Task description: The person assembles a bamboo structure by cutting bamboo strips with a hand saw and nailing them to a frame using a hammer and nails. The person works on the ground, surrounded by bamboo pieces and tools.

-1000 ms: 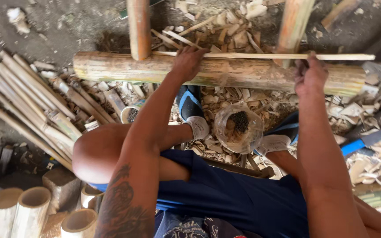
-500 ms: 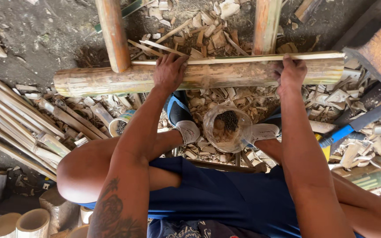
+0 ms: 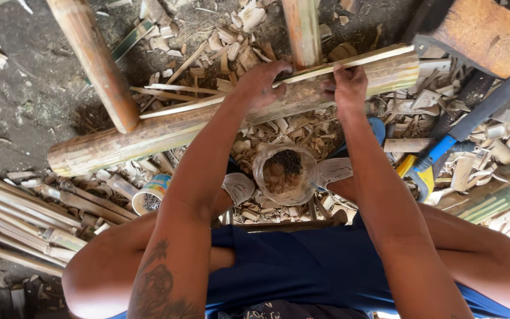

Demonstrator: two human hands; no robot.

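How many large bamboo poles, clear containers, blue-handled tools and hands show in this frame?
Thick horizontal tan bamboo pole under both hands: 1
Upright tan bamboo posts: 2
Clear round plastic container with dark contents: 1
Blue-handled tool: 1
Hands, left hand and right hand: 2
Total: 7

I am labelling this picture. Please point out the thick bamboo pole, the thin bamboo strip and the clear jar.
thick bamboo pole (image 3: 149, 139): head view, bare left stretch.
thin bamboo strip (image 3: 361, 61): head view, right part.
clear jar (image 3: 284, 174): head view, its rim.
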